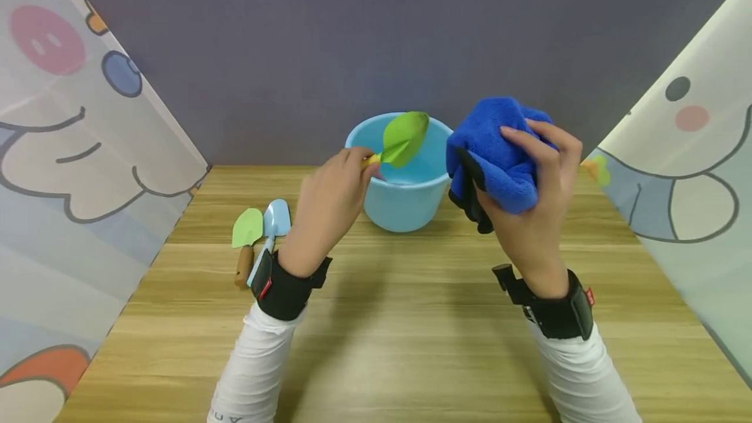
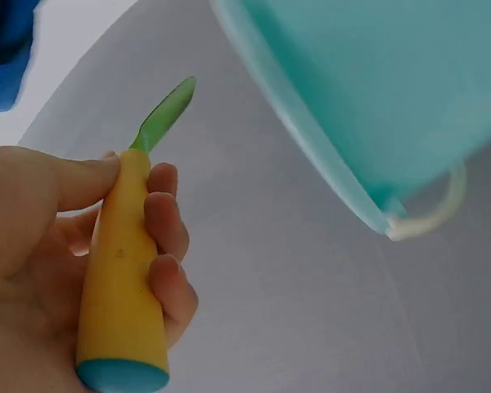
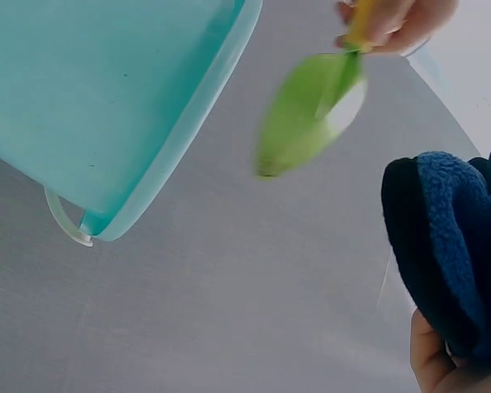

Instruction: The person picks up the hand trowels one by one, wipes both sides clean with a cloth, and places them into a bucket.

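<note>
My left hand (image 1: 331, 204) grips a small trowel by its yellow handle (image 2: 123, 262), which ends in a teal cap. Its green leaf-shaped blade (image 1: 405, 139) tilts up and overlaps the opening of a light blue bucket (image 1: 405, 207) in the head view. To the right of the bucket, my right hand (image 1: 543, 194) holds a bunched blue cloth (image 1: 493, 142) with a black edge, raised above the table. In the right wrist view the trowel blade (image 3: 307, 115) and the cloth (image 3: 454, 237) are apart.
A green-bladed trowel (image 1: 247, 230) with a brown handle and a light blue shovel (image 1: 276, 220) lie side by side on the left of the wooden table (image 1: 411, 344). A grey panel (image 1: 376, 38) stands behind the bucket, with cartoon-printed panels (image 1: 693, 149) at both sides.
</note>
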### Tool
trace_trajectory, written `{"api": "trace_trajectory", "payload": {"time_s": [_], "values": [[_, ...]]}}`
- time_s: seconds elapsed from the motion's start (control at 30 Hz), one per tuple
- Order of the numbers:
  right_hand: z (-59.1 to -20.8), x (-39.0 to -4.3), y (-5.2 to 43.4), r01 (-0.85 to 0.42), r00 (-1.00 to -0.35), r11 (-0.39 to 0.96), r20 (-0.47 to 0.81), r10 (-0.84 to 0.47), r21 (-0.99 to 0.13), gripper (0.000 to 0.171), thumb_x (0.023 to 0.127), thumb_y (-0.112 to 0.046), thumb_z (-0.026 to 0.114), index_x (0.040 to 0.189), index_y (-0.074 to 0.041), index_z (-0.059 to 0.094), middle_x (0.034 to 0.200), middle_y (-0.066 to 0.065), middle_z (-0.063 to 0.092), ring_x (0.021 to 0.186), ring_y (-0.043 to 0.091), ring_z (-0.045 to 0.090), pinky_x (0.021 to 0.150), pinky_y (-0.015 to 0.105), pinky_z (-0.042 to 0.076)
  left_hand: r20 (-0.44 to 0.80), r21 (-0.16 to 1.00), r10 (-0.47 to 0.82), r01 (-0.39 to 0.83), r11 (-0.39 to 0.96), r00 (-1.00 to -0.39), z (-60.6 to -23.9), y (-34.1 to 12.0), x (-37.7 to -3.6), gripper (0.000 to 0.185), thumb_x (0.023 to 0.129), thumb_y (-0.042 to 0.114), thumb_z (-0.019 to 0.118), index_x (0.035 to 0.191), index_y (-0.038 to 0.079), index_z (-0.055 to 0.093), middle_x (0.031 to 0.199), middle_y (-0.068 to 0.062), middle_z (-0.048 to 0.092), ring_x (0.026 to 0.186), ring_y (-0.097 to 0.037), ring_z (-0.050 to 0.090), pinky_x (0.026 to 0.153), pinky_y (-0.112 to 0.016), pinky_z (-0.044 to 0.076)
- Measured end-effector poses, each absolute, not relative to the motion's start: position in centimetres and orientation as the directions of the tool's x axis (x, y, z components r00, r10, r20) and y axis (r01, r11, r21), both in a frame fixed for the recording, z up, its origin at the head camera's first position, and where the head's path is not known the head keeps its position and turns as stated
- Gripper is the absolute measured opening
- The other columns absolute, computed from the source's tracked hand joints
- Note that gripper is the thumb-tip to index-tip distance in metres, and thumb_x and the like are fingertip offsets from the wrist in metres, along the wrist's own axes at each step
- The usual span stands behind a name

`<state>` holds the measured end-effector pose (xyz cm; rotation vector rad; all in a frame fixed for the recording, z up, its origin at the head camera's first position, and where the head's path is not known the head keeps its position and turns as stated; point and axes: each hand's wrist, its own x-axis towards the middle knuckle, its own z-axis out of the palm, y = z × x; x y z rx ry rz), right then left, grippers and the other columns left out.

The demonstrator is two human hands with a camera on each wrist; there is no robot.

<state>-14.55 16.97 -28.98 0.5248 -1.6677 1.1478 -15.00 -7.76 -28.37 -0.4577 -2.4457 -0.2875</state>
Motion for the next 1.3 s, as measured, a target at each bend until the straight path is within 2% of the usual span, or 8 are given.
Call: {"api": "trace_trajectory", "payload": {"time_s": [0.23,0.47,0.67,0.73,0.83,0.9,1.1,1.3], "values": [[-29.4,-14.7,16.8,-0.773,-0.413,0.453,0.895,0.171,-0.444,0.052,0.084,-0.038,0.08,0.119,-0.005,0.063,0.136,0.026,0.05,0.138,0.026,0.046,0.115,0.046,0.038,0.584,-0.139,0.408,0.409,0.902,-0.702,-28.3,-8.4,-19.3,0.021,0.099,0.03,0.066,0.103,0.01,0.071,0.075,-0.005,0.066,0.061,-0.022,0.061,0.046,-0.032,0.042],[-29.7,-14.8,17.0,-0.77,-0.427,0.456,0.892,0.15,-0.446,0.053,0.083,-0.04,0.08,0.121,-0.005,0.064,0.137,0.026,0.05,0.138,0.026,0.045,0.116,0.047,0.037,0.399,-0.165,0.495,0.47,0.867,-0.772,-27.8,-7.1,-22.8,0.013,0.091,0.03,0.076,0.094,0.018,0.077,0.071,0.001,0.067,0.06,-0.014,0.056,0.052,-0.032,0.044],[-29.9,-14.9,16.9,-0.772,-0.429,0.453,0.891,0.147,-0.446,0.053,0.083,-0.038,0.08,0.121,-0.005,0.064,0.138,0.026,0.049,0.139,0.027,0.045,0.116,0.047,0.037,0.296,-0.186,0.572,0.541,0.82,-0.765,-28.4,-5.6,-24.9,0.024,0.087,0.001,0.069,0.07,0.015,0.06,0.067,0.003,0.04,0.065,-0.012,0.034,0.058,-0.027,0.029],[-29.9,-14.9,16.9,-0.773,-0.431,0.452,0.891,0.142,-0.446,0.052,0.082,-0.035,0.081,0.122,-0.005,0.064,0.138,0.026,0.049,0.139,0.027,0.045,0.115,0.048,0.037,0.263,-0.187,0.582,0.551,0.813,-0.77,-28.5,-5.2,-25.2,0.024,0.085,-0.004,0.066,0.07,0.015,0.063,0.067,0.003,0.045,0.065,-0.011,0.04,0.06,-0.026,0.035],[-30.0,-15.0,16.8,-0.775,-0.432,0.45,0.892,0.133,-0.443,0.051,0.08,-0.029,0.081,0.122,-0.005,0.065,0.137,0.026,0.05,0.139,0.028,0.045,0.115,0.049,0.038,0.199,-0.149,0.577,0.558,0.816,-0.792,-28.8,-4.9,-25.6,0.017,0.088,-0.001,0.068,0.086,0.013,0.077,0.078,0.002,0.068,0.072,-0.012,0.058,0.069,-0.029,0.051],[-30.0,-15.1,16.7,-0.775,-0.437,0.451,0.891,0.124,-0.443,0.051,0.08,-0.028,0.081,0.123,-0.005,0.065,0.137,0.027,0.049,0.139,0.028,0.045,0.115,0.05,0.038,0.174,-0.126,0.566,0.552,0.825,-0.806,-29.0,-4.9,-25.7,0.016,0.089,0.001,0.07,0.093,0.013,0.08,0.085,0.001,0.074,0.077,-0.013,0.062,0.075,-0.031,0.055],[-30.3,-15.3,16.4,-0.776,-0.448,0.44,0.886,0.118,-0.451,0.052,0.083,-0.033,0.08,0.124,-0.005,0.064,0.138,0.028,0.048,0.14,0.027,0.043,0.115,0.051,0.037,0.1,-0.14,0.509,0.495,0.858,-0.855,-29.3,-5.0,-26.0,0.027,0.087,-0.009,0.061,0.071,0.013,0.055,0.07,0.001,0.04,0.068,-0.013,0.035,0.07,-0.029,0.032],[-30.6,-15.5,16.2,-0.779,-0.453,0.437,0.885,0.102,-0.449,0.052,0.084,-0.034,0.079,0.125,-0.005,0.064,0.139,0.029,0.047,0.14,0.028,0.043,0.114,0.054,0.037,0.043,-0.157,0.473,0.462,0.873,-0.88,-29.4,-5.2,-25.8,0.02,0.095,0.023,0.073,0.079,0.012,0.065,0.071,0.003,0.053,0.073,-0.013,0.048,0.079,-0.032,0.038]]}}
